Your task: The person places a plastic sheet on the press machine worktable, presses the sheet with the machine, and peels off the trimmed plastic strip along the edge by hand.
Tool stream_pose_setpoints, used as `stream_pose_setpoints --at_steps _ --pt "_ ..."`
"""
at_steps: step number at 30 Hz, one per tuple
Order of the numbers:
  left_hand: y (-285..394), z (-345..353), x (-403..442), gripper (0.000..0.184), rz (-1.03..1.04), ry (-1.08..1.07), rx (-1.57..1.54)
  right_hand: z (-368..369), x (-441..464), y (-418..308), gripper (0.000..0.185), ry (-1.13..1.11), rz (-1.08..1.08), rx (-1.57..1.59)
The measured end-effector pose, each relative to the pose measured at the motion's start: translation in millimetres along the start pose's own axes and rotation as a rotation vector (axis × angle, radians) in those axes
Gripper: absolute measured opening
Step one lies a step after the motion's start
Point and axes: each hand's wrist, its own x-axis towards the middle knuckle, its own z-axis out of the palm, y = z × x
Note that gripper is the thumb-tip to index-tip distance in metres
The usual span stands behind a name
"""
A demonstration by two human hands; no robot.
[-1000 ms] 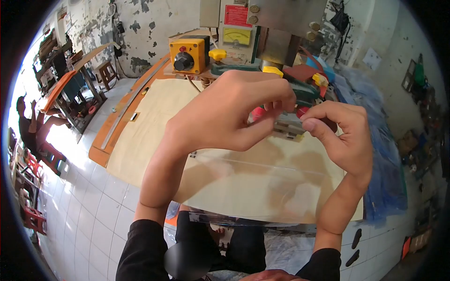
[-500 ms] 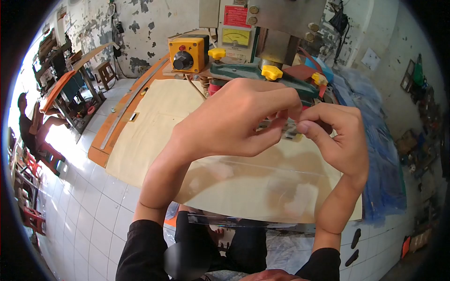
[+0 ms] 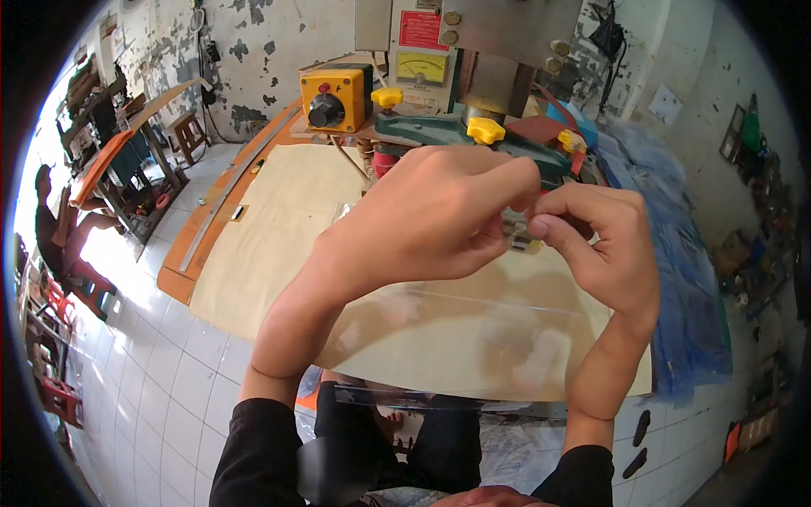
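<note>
My left hand [image 3: 427,220] is held over the work table, its fingers bent and drawn together, the back of the hand toward me. Close beside it, my right hand [image 3: 606,245] pinches thumb against forefinger, fingertips nearly meeting those of the left. Whatever is between the fingers is too small or hidden to make out. Below them a clear plastic sheet [image 3: 456,338] lies on the cream table covering [image 3: 253,245]. Behind the hands stands a press machine with a dark green plate [image 3: 431,128] and yellow knobs [image 3: 486,130]; my left hand hides part of it.
A yellow control box [image 3: 334,99] with a black dial sits at the back left. Blue plastic sheeting [image 3: 667,279] hangs along the right side. A metal ruler [image 3: 228,186] lies near the table's left edge. Far left, a person [image 3: 59,220] sits by another bench.
My left thumb and fingers have drawn closer together, narrowing the gap between them. My right hand keeps its pinch. The view has shifted very slightly.
</note>
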Motion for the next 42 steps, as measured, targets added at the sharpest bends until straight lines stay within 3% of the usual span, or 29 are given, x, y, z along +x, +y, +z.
stream_pose_setpoints --at_steps 3,8,15,18,42 --pt "-4 -6 0 0.021 -0.037 0.094 0.121 -2 -1 0 0.007 -0.001 -0.012 -0.018" --pt "-7 -23 2 0.012 -0.223 0.143 -0.005 -6 -3 -3 0.005 0.027 0.001 0.029" --pt "-11 -23 -1 0.010 -0.049 -0.094 -0.070 -6 -2 -6 0.005 0.015 0.027 0.019" --pt "-8 -21 -2 0.009 -0.089 -0.140 -0.032 -5 -1 -6 0.005 0.004 0.034 0.016" --pt "-8 -11 -3 0.007 -0.066 -0.138 -0.028 -3 -2 -3 0.006 -0.005 -0.005 0.005"
